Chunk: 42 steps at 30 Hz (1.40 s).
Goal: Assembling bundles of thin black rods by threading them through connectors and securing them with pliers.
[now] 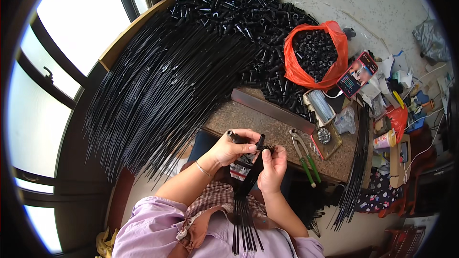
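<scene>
My left hand [233, 149] grips a short black plastic tube [235, 137] at the edge of a speckled stone slab [267, 131]. My right hand [272, 165] pinches the top of a bundle of thin black rods [246, 210] that hangs down over my lap. The rod ends meet a small black fitting [260, 141] between both hands. Both hands touch each other just above my knees.
A big fan of long black rods [162, 86] lies to the left. A heap of black tube parts [248, 14] lies behind, with an orange bag [315, 55] of black rings. Green-handled pliers [306, 155], a phone [357, 74], a metal bar [272, 110] and clutter sit right.
</scene>
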Available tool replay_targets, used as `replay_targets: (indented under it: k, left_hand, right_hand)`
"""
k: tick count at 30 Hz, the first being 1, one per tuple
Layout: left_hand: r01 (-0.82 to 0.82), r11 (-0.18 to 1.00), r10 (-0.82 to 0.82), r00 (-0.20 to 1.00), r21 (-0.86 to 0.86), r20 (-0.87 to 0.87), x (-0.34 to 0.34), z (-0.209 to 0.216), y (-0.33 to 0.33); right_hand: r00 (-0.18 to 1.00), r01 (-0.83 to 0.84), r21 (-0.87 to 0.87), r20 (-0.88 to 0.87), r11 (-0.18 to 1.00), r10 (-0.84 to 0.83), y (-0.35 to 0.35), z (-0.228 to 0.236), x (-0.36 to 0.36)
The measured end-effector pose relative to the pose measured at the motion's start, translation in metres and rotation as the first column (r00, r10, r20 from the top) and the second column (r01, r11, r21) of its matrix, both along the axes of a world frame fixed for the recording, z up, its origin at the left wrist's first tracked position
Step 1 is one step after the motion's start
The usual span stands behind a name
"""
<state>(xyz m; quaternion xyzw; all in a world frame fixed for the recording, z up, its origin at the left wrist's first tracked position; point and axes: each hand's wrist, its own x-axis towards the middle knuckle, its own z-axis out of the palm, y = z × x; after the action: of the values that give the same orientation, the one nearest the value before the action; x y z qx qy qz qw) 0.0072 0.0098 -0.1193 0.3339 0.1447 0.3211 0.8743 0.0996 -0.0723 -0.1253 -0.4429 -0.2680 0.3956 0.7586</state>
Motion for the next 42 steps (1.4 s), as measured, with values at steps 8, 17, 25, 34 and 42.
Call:
replay_targets:
  k: [8,17,25,34,42]
  left_hand:
    - [-0.094,0.749,0.335,0.908,0.656,-0.253,0.005,0.014,-0.010]
    - [-0.092,0.991,0.102,0.989,0.102,-0.104,0.014,0.015,-0.018]
    - [-0.118,0.986,0.130,0.986,0.118,-0.103,0.022,0.022,-0.024]
    - [-0.041,0.410,0.537,0.818,0.911,-0.205,0.021,0.033,-0.018]
    - [0.209,0.929,-0.100,0.936,0.305,-0.336,0.011,0.040,-0.001]
  right_hand:
    - [0.999,0.047,-0.048,-0.009,0.998,-0.047,0.001,0.011,0.001]
    - [0.977,-0.161,-0.054,-0.151,0.985,0.152,-0.001,0.003,0.014]
    - [0.943,-0.233,-0.021,-0.248,0.972,0.220,-0.009,0.019,0.022]
    - [0.891,-0.255,-0.026,-0.394,0.967,0.225,-0.012,0.017,0.025]
    - [0.807,-0.480,0.002,-0.392,0.877,0.443,-0.014,0.016,0.032]
